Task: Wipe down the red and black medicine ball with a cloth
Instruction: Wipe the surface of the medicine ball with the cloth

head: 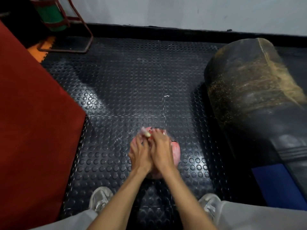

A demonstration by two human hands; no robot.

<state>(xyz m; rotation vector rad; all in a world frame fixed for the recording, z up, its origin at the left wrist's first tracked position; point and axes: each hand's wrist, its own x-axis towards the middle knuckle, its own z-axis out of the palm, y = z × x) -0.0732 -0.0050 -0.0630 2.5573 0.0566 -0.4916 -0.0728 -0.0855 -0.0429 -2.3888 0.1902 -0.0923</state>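
Our grip is hard to read through the motion blur: both hands lie side by side on top of the medicine ball (176,151), which sits on the studded black floor (126,77) between our 2 shoes. Our left hand (140,153) drapes over the ball's left half with its fingers reaching forward, and what looks like a pale cloth (144,131) shows just past its fingertips; whether those fingers pinch the cloth or merely press it down, we cannot tell. Our right hand (162,151) lies flat across the top with its fingers spread, seemingly steadying the ball, and it appears to hold nothing.

We judge the wiping to be under way. To do it well, we should keep the steadying hand firm so the ball cannot roll, press the cloth flat against the surface, and work in overlapping strokes. Only red shows from here; the black part and the underside are hidden, so we would turn the ball to reach them.

As for containers, we see none that is open. A green cylinder (51,15) stands in a red metal frame (83,20) at the far left, and its contents cannot be seen.
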